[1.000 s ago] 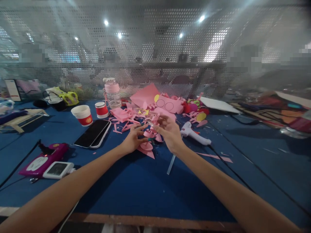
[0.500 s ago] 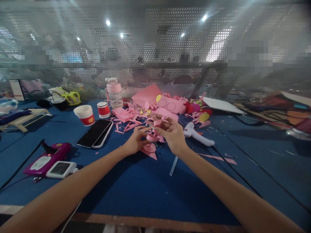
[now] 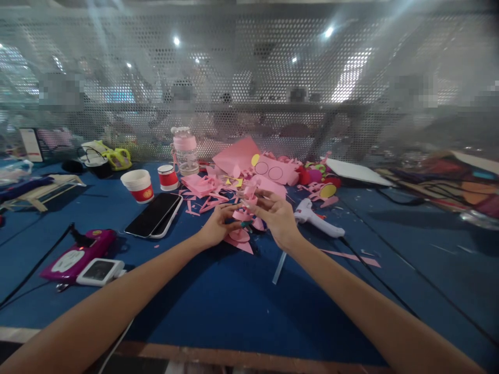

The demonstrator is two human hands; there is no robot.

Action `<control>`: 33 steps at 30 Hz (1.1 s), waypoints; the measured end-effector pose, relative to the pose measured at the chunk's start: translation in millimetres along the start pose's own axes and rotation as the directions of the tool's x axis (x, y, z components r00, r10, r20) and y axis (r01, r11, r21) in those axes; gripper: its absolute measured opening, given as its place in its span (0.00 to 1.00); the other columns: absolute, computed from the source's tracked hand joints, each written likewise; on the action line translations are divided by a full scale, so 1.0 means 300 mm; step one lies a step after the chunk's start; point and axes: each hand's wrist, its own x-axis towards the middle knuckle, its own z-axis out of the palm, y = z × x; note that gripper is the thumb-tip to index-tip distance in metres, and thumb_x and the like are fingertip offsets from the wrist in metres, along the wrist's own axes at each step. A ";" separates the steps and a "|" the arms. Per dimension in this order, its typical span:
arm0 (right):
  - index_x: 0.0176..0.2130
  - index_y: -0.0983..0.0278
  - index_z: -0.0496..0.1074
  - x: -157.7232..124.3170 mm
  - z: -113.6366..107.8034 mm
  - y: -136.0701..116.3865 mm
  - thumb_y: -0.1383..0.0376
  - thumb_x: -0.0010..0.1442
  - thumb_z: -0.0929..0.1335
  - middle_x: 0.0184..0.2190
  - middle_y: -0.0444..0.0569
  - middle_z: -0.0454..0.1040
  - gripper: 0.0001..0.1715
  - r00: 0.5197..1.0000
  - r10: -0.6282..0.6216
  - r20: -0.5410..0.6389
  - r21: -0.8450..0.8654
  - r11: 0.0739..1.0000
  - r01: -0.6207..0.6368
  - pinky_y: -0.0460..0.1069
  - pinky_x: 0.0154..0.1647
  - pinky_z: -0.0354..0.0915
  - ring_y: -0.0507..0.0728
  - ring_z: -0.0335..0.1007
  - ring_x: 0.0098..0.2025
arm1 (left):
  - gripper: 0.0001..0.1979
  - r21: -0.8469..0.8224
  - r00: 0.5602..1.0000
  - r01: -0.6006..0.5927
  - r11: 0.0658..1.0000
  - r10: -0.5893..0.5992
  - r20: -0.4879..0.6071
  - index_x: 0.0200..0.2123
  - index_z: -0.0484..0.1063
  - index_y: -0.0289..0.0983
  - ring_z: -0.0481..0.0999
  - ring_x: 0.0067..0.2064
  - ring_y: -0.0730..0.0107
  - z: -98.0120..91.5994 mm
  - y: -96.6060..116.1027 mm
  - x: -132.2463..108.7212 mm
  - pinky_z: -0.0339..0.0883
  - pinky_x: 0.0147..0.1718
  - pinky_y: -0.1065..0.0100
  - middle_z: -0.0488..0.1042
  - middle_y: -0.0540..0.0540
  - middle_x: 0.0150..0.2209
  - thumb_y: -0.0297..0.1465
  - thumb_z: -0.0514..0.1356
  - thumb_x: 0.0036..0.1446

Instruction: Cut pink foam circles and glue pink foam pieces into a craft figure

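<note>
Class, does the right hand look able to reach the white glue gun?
Probably yes: the white glue gun lies beside the right hand with nothing visible between, though that hand holds pink paper.

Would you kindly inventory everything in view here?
screen: one, grey, back
table: one, blue, foreground
bottle: one, pink, back left
cup stack: one, white and red, left
cup: one, red, beside stack
phone: one, black, left
gadget: one, purple, left
device: one, white, beside gadget
clutter: uncounted, mixed, both sides
glue gun: one, white, right
glue stick: one, clear, centre
model: one, pink, centre
paper scraps: many, pink, behind model
left grip: one, on model
right grip: one, on model
</note>
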 end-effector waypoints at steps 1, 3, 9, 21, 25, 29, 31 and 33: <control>0.41 0.65 0.69 -0.001 0.000 0.000 0.63 0.37 0.76 0.33 0.49 0.78 0.29 1.000 0.000 0.006 -0.003 1.000 0.001 0.53 0.43 0.70 0.57 0.75 0.38 | 0.09 0.007 1.000 0.007 1.000 -0.007 -0.001 0.35 0.78 0.41 0.62 0.55 0.59 0.000 0.000 0.000 0.53 0.57 0.58 0.70 0.46 0.51 0.31 0.64 0.46; 0.41 0.65 0.69 -0.001 0.000 0.000 0.63 0.38 0.76 0.31 0.49 0.79 0.29 1.000 -0.001 0.016 -0.001 1.000 0.001 0.53 0.43 0.70 0.57 0.75 0.38 | 0.10 0.022 1.000 0.011 1.000 -0.011 0.000 0.35 0.78 0.42 0.62 0.55 0.59 -0.001 0.002 0.001 0.53 0.57 0.58 0.70 0.46 0.51 0.30 0.64 0.46; 0.39 0.66 0.71 -0.003 0.001 0.000 0.61 0.38 0.76 0.33 0.50 0.79 0.26 0.998 -0.010 0.068 -0.003 1.000 0.011 0.54 0.45 0.69 0.58 0.75 0.37 | 0.08 0.124 0.999 -0.015 0.992 0.009 0.051 0.34 0.78 0.42 0.61 0.56 0.59 -0.003 0.018 -0.002 0.50 0.58 0.54 0.69 0.46 0.53 0.29 0.64 0.47; 0.33 0.67 0.72 -0.008 0.008 0.004 0.54 0.34 0.76 0.27 0.47 0.75 0.27 0.999 0.038 0.008 -0.163 0.986 -0.036 0.49 0.34 0.69 0.55 0.72 0.31 | 0.06 0.195 0.994 -0.098 0.976 0.088 0.063 0.32 0.77 0.40 0.62 0.54 0.58 -0.003 0.018 -0.003 0.53 0.56 0.53 0.72 0.45 0.49 0.29 0.64 0.47; 0.28 0.66 0.72 -0.015 0.011 0.013 0.51 0.39 0.73 0.24 0.46 0.74 0.23 0.999 -0.008 0.043 -0.286 0.958 0.020 0.48 0.29 0.68 0.56 0.71 0.31 | 0.02 0.203 0.995 -0.094 0.975 0.084 0.058 0.27 0.76 0.38 0.62 0.54 0.57 -0.003 0.026 -0.003 0.53 0.55 0.52 0.72 0.44 0.48 0.28 0.64 0.47; 0.30 0.66 0.73 -0.017 0.007 0.027 0.50 0.45 0.71 0.31 0.49 0.76 0.22 0.993 -0.081 0.088 -0.344 0.933 0.107 0.49 0.34 0.68 0.56 0.72 0.34 | 0.02 0.222 0.995 -0.094 0.971 0.085 0.051 0.27 0.76 0.38 0.60 0.55 0.57 -0.004 0.034 -0.005 0.52 0.55 0.52 0.73 0.45 0.48 0.28 0.63 0.48; 0.31 0.66 0.73 -0.019 0.005 0.032 0.51 0.46 0.71 0.32 0.50 0.76 0.21 0.991 -0.103 0.083 -0.387 0.913 0.128 0.50 0.36 0.68 0.57 0.72 0.35 | 0.02 0.239 0.994 -0.109 0.965 0.101 0.046 0.28 0.76 0.38 0.60 0.55 0.57 -0.004 0.038 -0.007 0.51 0.55 0.51 0.73 0.45 0.48 0.28 0.62 0.48; 0.32 0.66 0.74 -0.024 0.005 0.035 0.51 0.47 0.70 0.31 0.50 0.76 0.21 0.991 -0.107 0.079 -0.417 0.899 0.131 0.51 0.38 0.68 0.58 0.72 0.36 | 0.02 0.264 0.991 -0.137 0.955 0.129 0.046 0.28 0.76 0.38 0.60 0.56 0.57 -0.004 0.042 -0.010 0.51 0.55 0.51 0.72 0.45 0.49 0.27 0.62 0.49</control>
